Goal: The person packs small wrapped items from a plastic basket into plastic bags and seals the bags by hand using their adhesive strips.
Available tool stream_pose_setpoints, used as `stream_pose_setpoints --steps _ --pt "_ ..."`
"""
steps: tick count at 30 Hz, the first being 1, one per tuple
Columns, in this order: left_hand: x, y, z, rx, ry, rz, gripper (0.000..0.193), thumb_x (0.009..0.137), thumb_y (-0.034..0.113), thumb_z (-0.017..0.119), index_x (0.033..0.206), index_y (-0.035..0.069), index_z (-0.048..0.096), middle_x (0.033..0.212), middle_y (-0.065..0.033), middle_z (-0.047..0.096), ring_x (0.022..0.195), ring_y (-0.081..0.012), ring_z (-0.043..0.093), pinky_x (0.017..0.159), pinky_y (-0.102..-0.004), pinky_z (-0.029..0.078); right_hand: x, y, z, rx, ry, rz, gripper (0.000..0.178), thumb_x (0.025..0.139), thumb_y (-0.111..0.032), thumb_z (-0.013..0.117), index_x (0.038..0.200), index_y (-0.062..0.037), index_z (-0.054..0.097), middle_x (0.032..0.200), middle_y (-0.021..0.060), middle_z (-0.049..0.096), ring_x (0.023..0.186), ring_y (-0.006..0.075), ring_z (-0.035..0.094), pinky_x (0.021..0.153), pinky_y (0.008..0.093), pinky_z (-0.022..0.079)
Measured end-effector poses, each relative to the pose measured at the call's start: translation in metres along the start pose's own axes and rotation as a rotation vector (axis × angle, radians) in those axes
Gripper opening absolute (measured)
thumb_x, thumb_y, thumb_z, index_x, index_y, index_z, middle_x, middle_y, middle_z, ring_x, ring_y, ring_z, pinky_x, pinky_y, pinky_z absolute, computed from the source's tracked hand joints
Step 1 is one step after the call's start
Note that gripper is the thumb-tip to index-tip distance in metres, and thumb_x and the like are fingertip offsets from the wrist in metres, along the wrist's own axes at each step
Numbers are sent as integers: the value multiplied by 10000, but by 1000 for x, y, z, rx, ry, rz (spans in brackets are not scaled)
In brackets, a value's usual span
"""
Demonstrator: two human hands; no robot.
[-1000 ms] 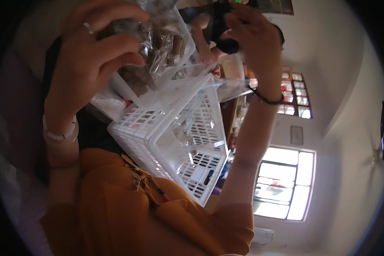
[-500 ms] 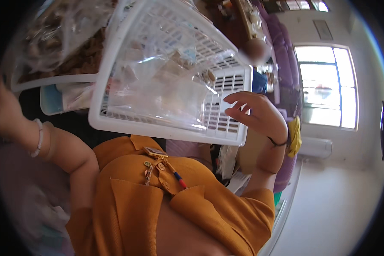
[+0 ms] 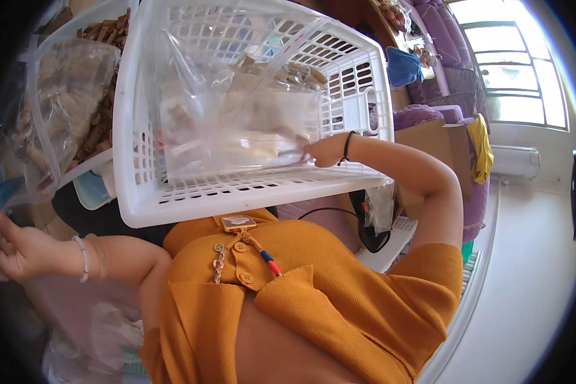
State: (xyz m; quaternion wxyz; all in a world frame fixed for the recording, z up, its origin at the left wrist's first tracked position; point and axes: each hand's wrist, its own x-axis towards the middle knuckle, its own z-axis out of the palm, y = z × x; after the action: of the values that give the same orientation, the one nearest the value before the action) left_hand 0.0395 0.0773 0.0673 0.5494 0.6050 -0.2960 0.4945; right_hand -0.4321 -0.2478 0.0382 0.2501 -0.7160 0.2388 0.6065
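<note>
A large white plastic basket (image 3: 262, 197) with slotted walls stands in front of me, with several clear plastic bags (image 3: 237, 105) in it. Small brown pieces show through some of the plastic. My right hand (image 3: 325, 152) reaches inside near the basket's right end, its fingers closed at the edge of a clear bag; the fingertips are partly blurred. At the far left, my left hand (image 3: 20, 248) is outside the basket with curled fingers, just below a hanging clear bag (image 3: 67, 102). Whatever its fingers may hold cannot be made out.
Left of the basket, a white bin (image 3: 86, 168) holds many brown pieces, with a light-blue tray (image 3: 96, 187) below it. To the right are a cardboard box (image 3: 438, 153), a yellow cloth (image 3: 480, 150) and a purple sofa (image 3: 436, 32). A blue item (image 3: 403, 67) lies beyond the basket.
My right hand has gone from above the basket's right end down into it, to the bag. The left hand has come lower and further into view. The whole view has shifted.
</note>
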Motion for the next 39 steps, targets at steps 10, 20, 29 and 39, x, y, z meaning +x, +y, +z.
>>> stream_pose_setpoints --steps 10,20,29,39 --pt "8 16 3 -32 11 -2 115 719 46 677 758 -33 605 995 -126 385 808 -155 536 713 -271 511 -37 -9 -103 185 991 -219 341 706 -368 621 713 -29 588 678 127 596 633 263 573 581 344 447" --pt "7 54 9 23 -56 -27 117 778 56 616 801 -46 566 1090 -151 421 905 -186 525 718 -281 502 24 16 -109 -151 1116 79 738 675 -243 634 1277 -37 261 1190 230 416 883 455 528 727 463 465" --pt "8 62 25 17 -56 -17 97 803 56 586 827 -35 562 1105 -153 430 948 -199 515 750 -295 477 47 -12 -82 39 1238 182 937 552 -428 711 1304 -146 228 1338 193 177 1183 508 188 844 703 225" --pt "7 62 20 95 -42 -64 125 817 106 575 824 -18 571 1097 -148 442 949 -199 521 794 -310 467 85 -23 -100 -4 1254 245 903 556 -375 735 1290 -211 235 1290 190 239 1126 474 271 844 671 262"
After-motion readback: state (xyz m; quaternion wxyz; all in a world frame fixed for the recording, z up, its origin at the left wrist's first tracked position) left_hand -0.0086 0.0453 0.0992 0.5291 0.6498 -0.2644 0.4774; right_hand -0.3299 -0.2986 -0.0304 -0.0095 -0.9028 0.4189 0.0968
